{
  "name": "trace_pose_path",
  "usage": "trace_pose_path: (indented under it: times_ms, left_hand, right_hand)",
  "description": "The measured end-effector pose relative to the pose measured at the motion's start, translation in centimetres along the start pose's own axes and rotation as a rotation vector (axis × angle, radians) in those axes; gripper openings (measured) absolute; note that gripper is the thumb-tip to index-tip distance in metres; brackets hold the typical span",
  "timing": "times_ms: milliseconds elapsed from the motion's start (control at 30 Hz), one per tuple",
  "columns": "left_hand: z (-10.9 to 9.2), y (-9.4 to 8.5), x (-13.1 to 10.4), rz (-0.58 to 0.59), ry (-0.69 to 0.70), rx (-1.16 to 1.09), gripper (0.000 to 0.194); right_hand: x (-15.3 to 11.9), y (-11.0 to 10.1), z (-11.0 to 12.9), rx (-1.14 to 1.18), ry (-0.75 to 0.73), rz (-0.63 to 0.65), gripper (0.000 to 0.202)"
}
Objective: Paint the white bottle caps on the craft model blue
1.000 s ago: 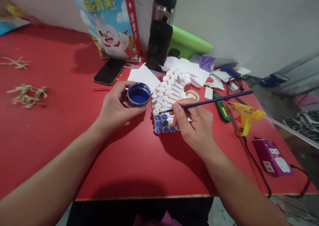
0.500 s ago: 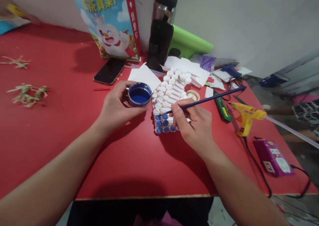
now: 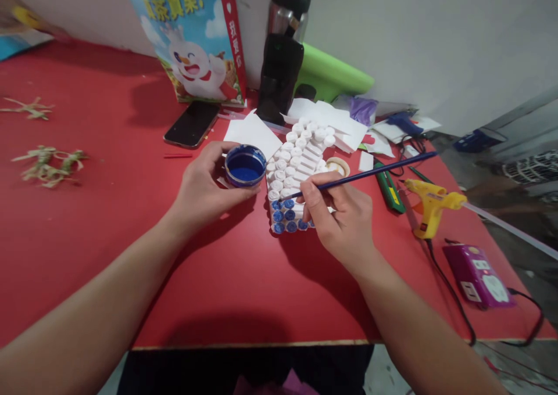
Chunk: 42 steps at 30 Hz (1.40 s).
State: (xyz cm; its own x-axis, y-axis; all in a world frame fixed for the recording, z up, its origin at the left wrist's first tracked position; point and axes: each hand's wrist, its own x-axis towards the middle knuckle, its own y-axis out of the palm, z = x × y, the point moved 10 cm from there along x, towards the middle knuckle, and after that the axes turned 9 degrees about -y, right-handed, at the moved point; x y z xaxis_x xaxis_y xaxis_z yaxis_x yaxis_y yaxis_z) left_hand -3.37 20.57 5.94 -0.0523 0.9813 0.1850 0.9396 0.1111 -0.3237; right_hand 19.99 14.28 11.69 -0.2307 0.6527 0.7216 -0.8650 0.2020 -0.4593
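Note:
My left hand (image 3: 213,180) is closed around a small jar of blue paint (image 3: 245,166), held above the red table. Between the thumb and fingers of my right hand (image 3: 337,212) is a dark blue paintbrush (image 3: 370,173). Its tip touches, or hovers just over, the lower left of a model of white paper rolls (image 3: 288,165). Several roll ends (image 3: 278,215) along the near edge are painted blue; the rest show white. My right hand hides the model's near right part.
A yellow glue gun (image 3: 429,206), a green box cutter (image 3: 387,189) and a purple box with a cord (image 3: 478,276) lie on the right. Behind are a phone (image 3: 192,124), white paper (image 3: 250,133), a cartoon bag (image 3: 200,46) and a dark bottle (image 3: 281,69). Straw pieces (image 3: 52,165) lie left.
The brush's rear end has shifted slightly right, while its tip stays near the same roll. The jar has barely moved. At the far right, a patterned sleeve and arm have left the view.

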Motion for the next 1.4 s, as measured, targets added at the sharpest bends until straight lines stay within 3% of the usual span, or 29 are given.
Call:
trace_pose_path:
  times_ms: [400, 533, 667, 833, 1100, 1267, 1400]
  left_hand:
    - [-0.8, 0.2, -0.1, 0.036, 0.038, 0.035, 0.06]
    - [-1.1, 0.4, -0.3, 0.053, 0.055, 0.027, 0.058]
    - [-1.7, 0.6, -0.7, 0.087, 0.087, 0.021, 0.056]
    - [-3.0, 1.3, -1.5, 0.171, 0.177, 0.069, 0.053]
    - [-4.6, 2.3, -2.3, 0.27, 0.278, 0.072, 0.044]
    - [-5.0, 2.3, -2.9, 0.276, 0.423, 0.09, 0.048]
    - [-5.1, 2.2, -3.0, 0.27, 0.452, 0.096, 0.051]
  right_hand:
    - [0.1, -0.2, -0.1, -0.011, 0.008, -0.002, 0.02]
    - [-0.1, -1.8, -0.6, 0.043, 0.082, -0.137, 0.02]
    - [-0.2, -2.4, -1.9, 0.295, 0.186, -0.257, 0.019]
    - [-0.1, -1.5, -2.4, 0.435, 0.238, -0.238, 0.025]
    - [-0.4, -0.7, 0.3, 0.322, 0.073, -0.124, 0.01]
    - [-0.5, -0.7, 0.7, 0.217, 0.02, -0.088, 0.009]
    - [-0.3, -0.7, 0.8, 0.178, 0.015, -0.073, 0.01]
